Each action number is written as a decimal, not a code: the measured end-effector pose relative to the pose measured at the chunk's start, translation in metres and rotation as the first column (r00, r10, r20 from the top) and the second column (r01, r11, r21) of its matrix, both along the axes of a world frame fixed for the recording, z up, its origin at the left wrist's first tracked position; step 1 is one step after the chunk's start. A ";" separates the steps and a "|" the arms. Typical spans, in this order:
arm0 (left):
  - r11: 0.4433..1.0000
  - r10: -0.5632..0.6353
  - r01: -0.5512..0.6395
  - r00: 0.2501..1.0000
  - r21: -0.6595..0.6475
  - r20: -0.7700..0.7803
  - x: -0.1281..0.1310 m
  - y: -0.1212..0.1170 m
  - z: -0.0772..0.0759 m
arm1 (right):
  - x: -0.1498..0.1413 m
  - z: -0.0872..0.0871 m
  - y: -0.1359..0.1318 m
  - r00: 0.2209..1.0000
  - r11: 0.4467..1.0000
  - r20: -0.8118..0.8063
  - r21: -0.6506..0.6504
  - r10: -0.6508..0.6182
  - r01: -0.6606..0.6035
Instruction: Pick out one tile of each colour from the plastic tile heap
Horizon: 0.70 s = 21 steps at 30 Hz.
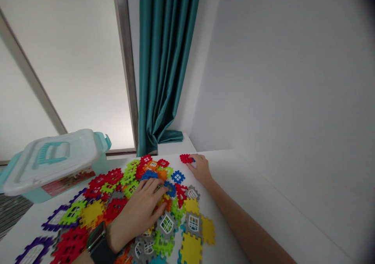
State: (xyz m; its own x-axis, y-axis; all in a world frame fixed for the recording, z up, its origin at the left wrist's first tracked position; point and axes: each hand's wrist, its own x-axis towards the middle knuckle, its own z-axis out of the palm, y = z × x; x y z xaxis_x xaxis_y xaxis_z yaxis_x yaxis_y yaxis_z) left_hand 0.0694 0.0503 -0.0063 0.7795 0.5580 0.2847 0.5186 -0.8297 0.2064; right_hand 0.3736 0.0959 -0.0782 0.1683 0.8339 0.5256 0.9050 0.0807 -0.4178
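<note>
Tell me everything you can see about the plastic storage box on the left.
The plastic storage box stands at the far left of the white table, beside a heap of interlocking plastic tiles. It has a teal base and a closed, whitish, translucent-looking lid with a teal handle lying on top. A teal piece shows at one corner. The side facing the camera carries a mostly red label, too blurred to read. No hand touches the box.

Interlocking plastic tiles [191, 249] are showing red, lime, yellow, blue, purple and grey, some with white window patterns, while a teal curtain [164, 61] is hanging beyond a white box lid [55, 160].
</note>
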 end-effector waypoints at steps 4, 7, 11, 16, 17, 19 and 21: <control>1.000 -0.004 0.004 1.000 0.000 -0.001 -0.001 0.000 0.002 | 0.004 -0.001 0.015 1.000 1.000 0.010 -0.024 -0.010 0.010; 1.000 -0.005 0.005 1.000 -0.005 -0.009 -0.001 0.000 0.004 | 0.005 -0.002 0.019 1.000 0.999 0.021 -0.043 -0.015 0.016; 1.000 -0.013 0.013 1.000 -0.003 -0.007 -0.001 0.000 0.006 | 0.006 -0.002 0.020 0.999 0.998 0.033 -0.064 -0.019 0.021; 1.000 -0.009 0.009 1.000 0.006 -0.007 -0.001 -0.001 0.007 | 0.006 -0.001 0.020 0.999 0.996 0.049 -0.082 -0.019 0.023; 1.000 -0.010 0.010 1.000 0.004 -0.010 -0.001 -0.001 0.008 | 0.005 -0.001 0.020 0.998 0.996 0.052 -0.084 -0.019 0.023; 1.000 -0.009 0.009 1.000 0.001 -0.018 -0.001 -0.001 0.007 | 0.005 -0.001 0.020 0.998 0.996 0.057 -0.088 -0.018 0.023; 1.000 -0.005 0.005 1.000 -0.003 -0.028 -0.001 -0.001 0.007 | 0.004 -0.001 0.019 0.998 0.996 0.062 -0.091 -0.016 0.022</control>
State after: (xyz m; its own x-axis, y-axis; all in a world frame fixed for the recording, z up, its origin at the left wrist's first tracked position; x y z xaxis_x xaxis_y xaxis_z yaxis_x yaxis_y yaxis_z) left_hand 0.0681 0.0494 0.0008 0.7901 0.5547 0.2609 0.5199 -0.8318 0.1943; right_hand 0.3779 0.1150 -0.0789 0.1547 0.8760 0.4569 0.9300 0.0270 -0.3666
